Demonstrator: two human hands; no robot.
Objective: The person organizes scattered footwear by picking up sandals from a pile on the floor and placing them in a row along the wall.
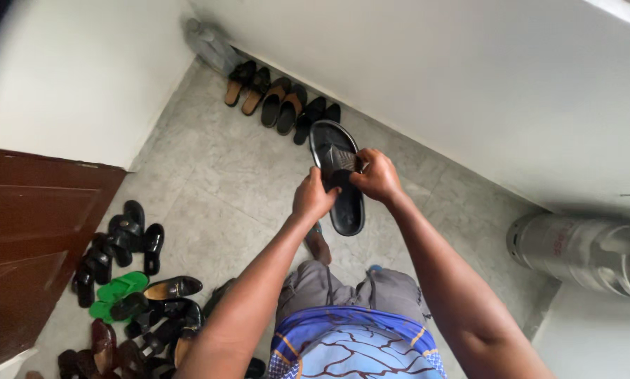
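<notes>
One black rubber slide sandal [337, 175] with a broad moulded strap, held up in front of the body above the pale grey tiled floor [217, 182], sole side away, toe end pointing toward the white wall [434, 70]. Glossy footbed, raised rim all round, strap ridged and slightly shiny. Two hands on it: left hand [312, 198] wrapped round the left edge near the middle, fingers curled shut against the side; right hand [378, 175] pinching the strap and right rim, thumb on top, fingers pressed together underneath.

Six sandals lined up along the wall base: two brown leather slippers [248, 85], two tan-lined black slippers [283, 104], two plain black slippers [315, 116]. One loose heap of dark shoes and sandals [132, 309] at lower left beside the brown wooden door [27, 238], too tangled for an exact count, with two bright green flip-flops [115, 293] among them. One grey metal gas cylinder [581, 253] lying on its side at right. One bare foot [319, 245] on the tiles below the held sandal
</notes>
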